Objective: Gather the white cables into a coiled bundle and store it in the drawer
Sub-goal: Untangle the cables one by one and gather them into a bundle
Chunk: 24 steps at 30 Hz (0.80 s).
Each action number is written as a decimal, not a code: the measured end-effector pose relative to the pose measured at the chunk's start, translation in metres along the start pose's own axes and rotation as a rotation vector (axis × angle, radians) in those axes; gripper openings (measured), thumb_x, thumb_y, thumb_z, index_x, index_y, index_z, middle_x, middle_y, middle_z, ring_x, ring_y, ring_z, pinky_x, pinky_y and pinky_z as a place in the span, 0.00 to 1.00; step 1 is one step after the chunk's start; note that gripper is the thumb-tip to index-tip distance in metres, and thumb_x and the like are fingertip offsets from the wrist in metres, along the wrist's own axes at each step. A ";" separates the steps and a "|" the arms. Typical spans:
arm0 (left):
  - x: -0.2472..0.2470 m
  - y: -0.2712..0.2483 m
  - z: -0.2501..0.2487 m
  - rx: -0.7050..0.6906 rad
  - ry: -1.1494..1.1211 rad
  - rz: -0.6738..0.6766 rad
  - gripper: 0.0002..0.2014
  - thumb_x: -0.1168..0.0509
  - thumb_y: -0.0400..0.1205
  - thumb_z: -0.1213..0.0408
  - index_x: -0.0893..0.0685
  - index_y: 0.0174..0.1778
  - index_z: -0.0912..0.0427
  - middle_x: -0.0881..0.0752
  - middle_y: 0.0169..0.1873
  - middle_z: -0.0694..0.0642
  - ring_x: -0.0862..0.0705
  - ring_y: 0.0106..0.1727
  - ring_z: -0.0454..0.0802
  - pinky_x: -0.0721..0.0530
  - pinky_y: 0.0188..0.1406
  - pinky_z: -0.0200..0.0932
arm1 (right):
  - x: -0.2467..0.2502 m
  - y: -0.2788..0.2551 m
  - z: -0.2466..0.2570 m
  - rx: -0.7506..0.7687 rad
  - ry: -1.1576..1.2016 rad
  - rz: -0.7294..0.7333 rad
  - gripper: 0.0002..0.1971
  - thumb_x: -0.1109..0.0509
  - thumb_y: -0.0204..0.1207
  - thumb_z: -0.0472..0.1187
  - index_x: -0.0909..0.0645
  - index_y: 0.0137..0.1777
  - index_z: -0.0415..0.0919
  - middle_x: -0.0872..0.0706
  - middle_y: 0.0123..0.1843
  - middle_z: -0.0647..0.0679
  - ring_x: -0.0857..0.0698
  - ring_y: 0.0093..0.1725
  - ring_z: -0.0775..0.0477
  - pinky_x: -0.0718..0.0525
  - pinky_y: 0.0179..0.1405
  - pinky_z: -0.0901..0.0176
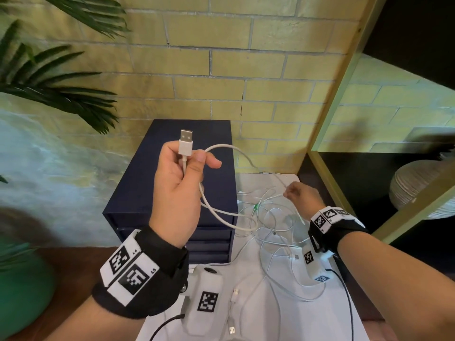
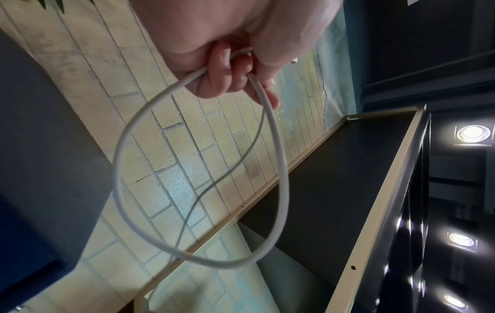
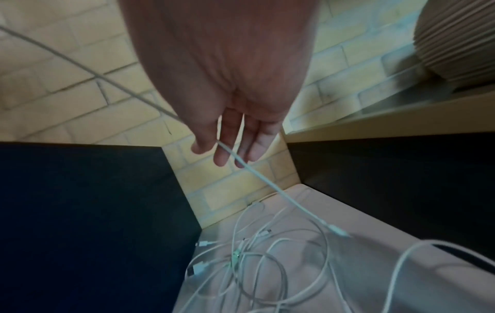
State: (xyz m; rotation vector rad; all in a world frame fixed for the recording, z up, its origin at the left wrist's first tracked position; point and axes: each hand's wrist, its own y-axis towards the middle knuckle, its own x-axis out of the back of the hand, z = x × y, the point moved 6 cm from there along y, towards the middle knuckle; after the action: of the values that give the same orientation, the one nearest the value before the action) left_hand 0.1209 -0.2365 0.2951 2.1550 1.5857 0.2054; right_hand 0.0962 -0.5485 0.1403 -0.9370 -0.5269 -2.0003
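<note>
The left hand (image 1: pixel 176 193) is raised in front of the dark blue drawer unit (image 1: pixel 138 193), its fingers curled round a white cable (image 1: pixel 221 212) just below the USB plug (image 1: pixel 186 141), which stands upright above the thumb and forefinger. From that grip the cable hangs in a loop (image 2: pixel 278 169), seen plainly from the left wrist, and a further length arcs across to the right hand (image 1: pixel 301 196). The right hand is held lower, above the far part of the white worktop (image 1: pixel 290 323); its fingers (image 3: pixel 223 148) are nearly straight, and the cable runs between them and slopes down to a small connector (image 3: pixel 339 230) at its free end. Whether the thumb presses the cable cannot be told. Below the right hand, the remaining white cables (image 1: pixel 275 242) lie in a loose tangle on the worktop just beside the drawer unit, with a small green tie (image 1: pixel 256 207) among them. The drawer fronts visible below the left wrist are closed. A ribbed pale vase (image 1: pixel 418 188) stands on the shelf at the right.
</note>
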 end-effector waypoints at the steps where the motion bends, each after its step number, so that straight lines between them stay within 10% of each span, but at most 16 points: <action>1: 0.001 0.000 0.001 0.000 0.007 0.003 0.04 0.41 0.83 0.59 0.29 0.44 0.45 0.13 0.36 0.48 0.28 0.31 0.43 0.33 0.34 0.44 | 0.001 -0.001 -0.002 -0.007 0.051 -0.011 0.05 0.34 0.78 0.34 0.16 0.44 0.35 0.12 0.44 0.41 0.15 0.46 0.44 0.20 0.52 0.57; 5: 0.002 -0.002 0.007 0.027 0.019 0.019 0.03 0.41 0.83 0.58 0.29 0.45 0.48 0.12 0.37 0.48 0.33 0.28 0.47 0.34 0.31 0.43 | 0.017 -0.002 0.015 0.010 0.436 -0.025 0.10 0.43 0.82 0.29 0.21 0.50 0.37 0.14 0.37 0.42 0.14 0.35 0.44 0.15 0.43 0.52; 10: -0.004 -0.007 0.012 0.054 0.088 0.080 0.05 0.39 0.84 0.62 0.28 0.45 0.49 0.11 0.36 0.47 0.23 0.30 0.33 0.31 0.36 0.42 | 0.034 -0.016 0.036 0.174 0.451 -0.006 0.22 0.43 0.82 0.29 0.33 0.69 0.54 0.14 0.52 0.45 0.10 0.35 0.49 0.18 0.36 0.63; 18: -0.023 -0.025 0.036 0.191 0.095 0.221 0.04 0.38 0.83 0.69 0.22 0.52 0.59 0.10 0.36 0.50 0.22 0.24 0.29 0.27 0.32 0.28 | 0.046 -0.064 0.061 0.295 0.292 0.038 0.42 0.27 0.74 0.39 0.50 0.79 0.61 0.27 0.68 0.50 0.16 0.49 0.48 0.16 0.53 0.58; 24: -0.044 -0.042 0.054 0.279 0.119 0.355 0.05 0.37 0.82 0.68 0.17 0.49 0.62 0.09 0.34 0.45 0.15 0.49 0.31 0.26 0.55 0.25 | 0.055 -0.094 0.094 0.566 -0.054 -0.122 0.41 0.27 0.72 0.53 0.49 0.80 0.61 0.48 0.82 0.52 0.46 0.81 0.51 0.40 0.78 0.40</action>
State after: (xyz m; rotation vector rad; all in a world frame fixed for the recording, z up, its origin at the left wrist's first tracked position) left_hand 0.0903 -0.2825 0.2352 2.6820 1.3454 0.2387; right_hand 0.0378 -0.4634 0.2403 -0.6152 -1.1307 -1.7809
